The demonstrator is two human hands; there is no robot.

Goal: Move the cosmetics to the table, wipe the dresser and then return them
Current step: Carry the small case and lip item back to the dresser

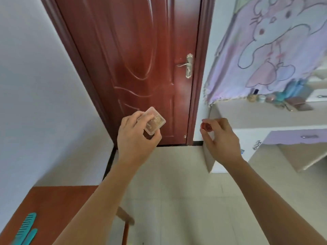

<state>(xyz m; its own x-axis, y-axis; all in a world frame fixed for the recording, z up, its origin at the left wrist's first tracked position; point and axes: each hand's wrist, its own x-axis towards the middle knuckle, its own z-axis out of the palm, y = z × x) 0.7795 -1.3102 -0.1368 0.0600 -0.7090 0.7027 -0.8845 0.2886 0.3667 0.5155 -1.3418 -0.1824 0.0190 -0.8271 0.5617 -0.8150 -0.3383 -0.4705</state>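
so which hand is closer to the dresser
Right. The right hand, pinching a small red item, is by the dresser's left edge. The left hand, gripping a clear case, is further left, in front of the door.

No words or numbers can be read here. The small clear rectangular plastic case [158, 121] has a faint line of gold script across its lid, too blurred to make out. The lilac hanging cloth [265, 50] shows only a drawn rabbit.
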